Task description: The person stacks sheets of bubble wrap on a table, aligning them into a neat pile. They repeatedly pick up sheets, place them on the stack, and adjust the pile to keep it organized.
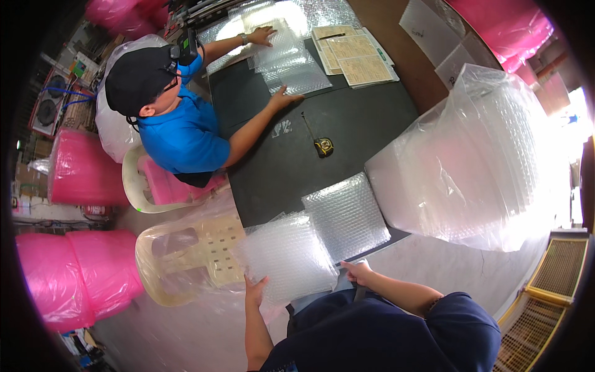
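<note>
My left hand (255,289) grips the near left edge of a square bubble wrap sheet (286,254), thumb on top and the other fingers hidden beneath. My right hand (357,271) is closed at the sheet's near right corner, its index finger and thumb at the edge. The sheet is tilted at the table's near end, partly past the edge. Just beyond it and to the right, more bubble wrap (348,217) lies flat on the dark table (266,180).
A person in a blue shirt (183,130) spreads both hands over bubble wrap (294,68) at the far end. A tape measure (323,147) and papers (359,59) lie on the table. A large plastic-wrapped roll (458,167) stands right; a plastic chair (186,257) stands left.
</note>
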`<act>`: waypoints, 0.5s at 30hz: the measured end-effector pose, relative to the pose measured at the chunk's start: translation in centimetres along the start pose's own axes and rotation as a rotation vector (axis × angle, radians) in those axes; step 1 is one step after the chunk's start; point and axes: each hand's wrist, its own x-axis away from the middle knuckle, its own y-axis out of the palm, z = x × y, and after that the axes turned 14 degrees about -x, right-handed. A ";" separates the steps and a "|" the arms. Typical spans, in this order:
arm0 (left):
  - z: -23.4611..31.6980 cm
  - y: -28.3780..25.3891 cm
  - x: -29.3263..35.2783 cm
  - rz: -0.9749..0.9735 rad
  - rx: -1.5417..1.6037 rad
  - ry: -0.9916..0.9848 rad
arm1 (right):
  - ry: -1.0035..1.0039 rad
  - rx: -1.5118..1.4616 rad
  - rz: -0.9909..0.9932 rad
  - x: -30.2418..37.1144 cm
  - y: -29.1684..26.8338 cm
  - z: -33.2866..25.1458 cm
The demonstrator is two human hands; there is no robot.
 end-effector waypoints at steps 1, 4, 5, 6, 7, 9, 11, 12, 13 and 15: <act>0.0 -0.8 -0.6 -0.058 0.009 0.004 | -0.143 0.177 -0.038 5.1 0.8 -2.4; -1.4 -2.8 -2.7 -0.046 0.093 -0.166 | -0.757 0.392 -0.108 6.7 2.9 -3.0; -1.9 -3.2 -3.2 -0.015 0.126 -0.250 | -0.964 0.383 -0.161 5.7 3.9 -3.4; -1.6 -2.6 -3.2 -0.031 0.075 -0.201 | -0.957 0.489 -0.212 3.6 5.1 -3.8; -0.9 -1.6 -3.3 -0.040 0.028 -0.150 | -0.951 0.598 -0.269 2.0 6.3 -4.4; 1.1 -0.8 -1.9 -0.013 -0.024 -0.061 | -0.893 0.692 -0.230 2.5 8.7 -5.2; 3.0 -1.2 0.0 0.068 -0.004 0.023 | -0.739 0.680 -0.263 5.1 10.3 -6.6; 2.8 -2.0 0.8 0.109 -0.022 0.147 | -0.822 0.589 -0.320 6.4 10.4 -6.5; 2.1 -3.1 1.9 0.151 -0.035 0.271 | -0.904 0.501 -0.378 7.6 10.1 -6.2; 2.5 -4.8 3.7 0.110 -0.125 0.416 | -1.073 0.351 -0.570 10.3 8.7 -6.4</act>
